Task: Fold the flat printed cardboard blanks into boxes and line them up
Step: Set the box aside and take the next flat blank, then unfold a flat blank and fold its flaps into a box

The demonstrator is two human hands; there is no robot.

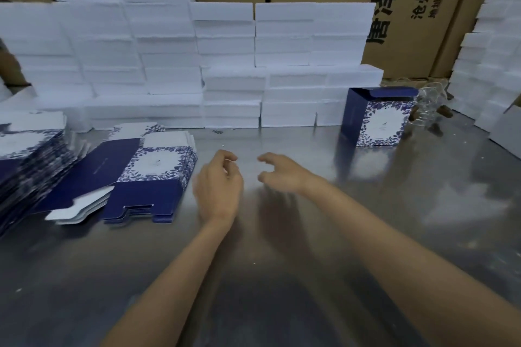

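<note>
- A small stack of flat printed cardboard blanks (146,175) is seen on the left of the shiny grey metal table (282,276), just beside the left hand.
- The top blank is laid face up: a white oval panel is framed by blue leaf print, a plain navy panel lies to its left, and navy flaps with stepped cut-outs are turned toward the near edge.
- A white-backed tab is seen sticking out at the near left corner of that stack.
- A taller pile of the same blue-and-white blanks (28,166) is stacked at the far left edge, partly cut off by the frame.
- 1 folded navy and leaf-printed box (377,118) is stood upright at the back right of the table, well apart from both hands, with its top flap raised open.
- The left hand (218,186) is held above the table with its fingers loosely curled; nothing is gripped.
- The right hand (282,175) is held just beside it, thumb and fingers apart and curved, also holding nothing.
- White foam blocks (231,70) are stacked in rows along the back of the table.
- Brown corrugated cartons (408,8) with black printed characters are stood behind them.
</note>
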